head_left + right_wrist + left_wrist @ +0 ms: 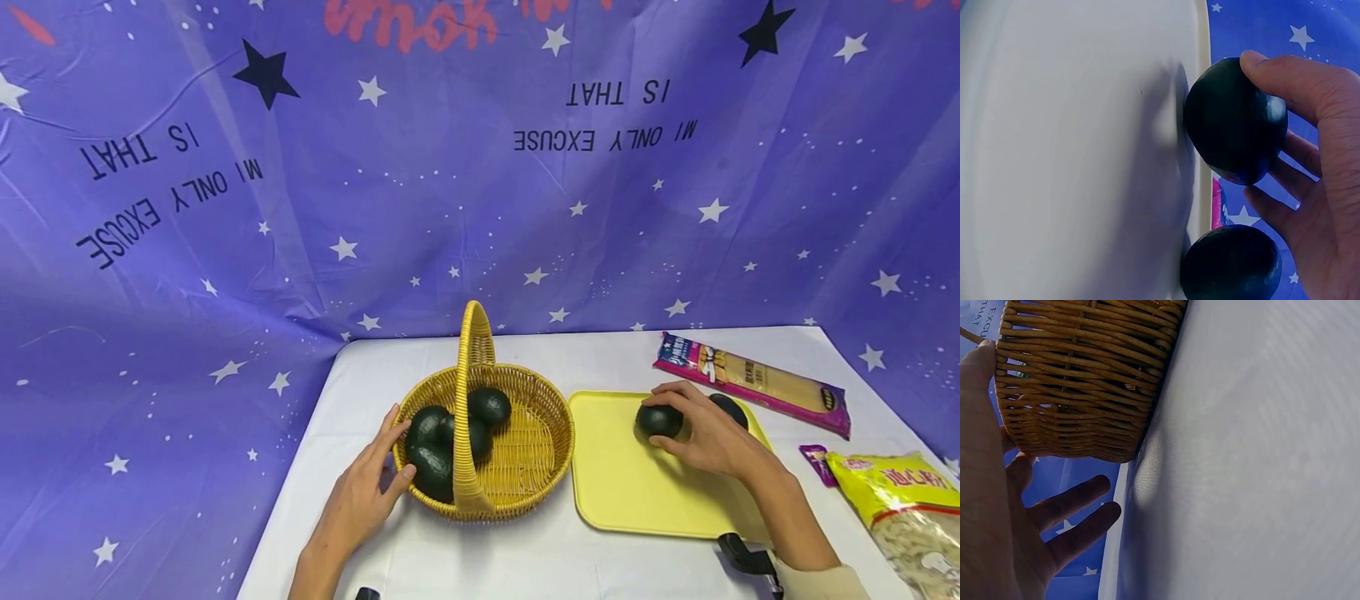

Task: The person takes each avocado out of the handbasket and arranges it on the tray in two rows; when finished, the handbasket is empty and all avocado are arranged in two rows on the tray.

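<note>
Head view: a person is working with both bare hands around a wicker basket [525, 458], which is standing on a white tabletop [573, 358] with its tall handle [465, 400] arching over the middle. Four avocados [432, 472] are lying inside the basket, bunched together toward its left side, one of them showing partly behind the handle. To the basket's left, the left hand [363, 492] is touching the rim, its fingers spreading rather than curling; in the left wrist view, two of those fingers are reaching out straight, apart from the weave. To the basket's right, the right hand [708, 429] is gripping a dark green avocado [660, 421] between thumb and fingers at a yellow tray [637, 500], which is lying just beside the basket; whether the held fruit is touching the tray is hard to tell. A second avocado [731, 408] is resting on the tray, farther from the basket and partly hidden by the right hand, while the right wrist view is showing it near the gripped one. Beyond the tray from the basket, a magenta noodle pack [753, 383] is lying at a slant. Farthest to the basket's right, a small purple packet [817, 465] is lying next to a yellow-topped bag [896, 508], part of which is running out of view. Behind the basket, a purple backdrop [450, 208] is hanging, printed with stars and upside-down lettering.
</note>
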`<action>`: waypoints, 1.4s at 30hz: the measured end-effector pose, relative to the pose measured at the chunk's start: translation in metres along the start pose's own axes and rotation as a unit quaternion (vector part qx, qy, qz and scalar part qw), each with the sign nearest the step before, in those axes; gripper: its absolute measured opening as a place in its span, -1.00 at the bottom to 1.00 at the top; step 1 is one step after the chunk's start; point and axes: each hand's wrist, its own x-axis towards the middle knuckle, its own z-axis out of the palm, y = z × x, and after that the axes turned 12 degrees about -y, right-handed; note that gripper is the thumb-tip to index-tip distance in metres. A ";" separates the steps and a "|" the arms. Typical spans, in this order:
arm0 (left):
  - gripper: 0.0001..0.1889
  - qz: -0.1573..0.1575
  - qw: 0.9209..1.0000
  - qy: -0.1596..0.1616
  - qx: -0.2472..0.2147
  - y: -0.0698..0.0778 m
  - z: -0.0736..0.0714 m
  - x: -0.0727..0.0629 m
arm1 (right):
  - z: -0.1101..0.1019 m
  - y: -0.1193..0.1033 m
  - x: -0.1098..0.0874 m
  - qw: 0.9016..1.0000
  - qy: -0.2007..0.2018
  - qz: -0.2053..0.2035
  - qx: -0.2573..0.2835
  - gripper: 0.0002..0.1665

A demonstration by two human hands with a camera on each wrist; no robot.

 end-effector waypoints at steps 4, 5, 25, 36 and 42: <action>-0.32 0.000 1.000 -0.001 -0.002 0.000 0.000 0.000 | 0.000 -0.001 0.002 1.000 -0.005 0.005 0.002 -0.34; -0.32 0.000 1.000 -0.002 -0.003 0.000 0.000 0.000 | 0.000 -0.002 0.002 1.000 -0.007 0.008 0.003 -0.34; -0.31 0.001 1.000 -0.005 -0.007 0.002 -0.003 -0.001 | -0.002 -0.008 0.008 1.000 -0.019 0.010 0.004 -0.37; -0.32 0.001 1.000 -0.004 -0.005 0.002 -0.004 -0.001 | -0.008 -0.016 0.010 1.000 -0.003 -0.017 0.000 -0.28; -0.32 0.000 1.000 -0.004 -0.006 0.003 -0.004 -0.002 | -0.013 -0.025 0.014 0.999 0.007 -0.033 -0.003 -0.26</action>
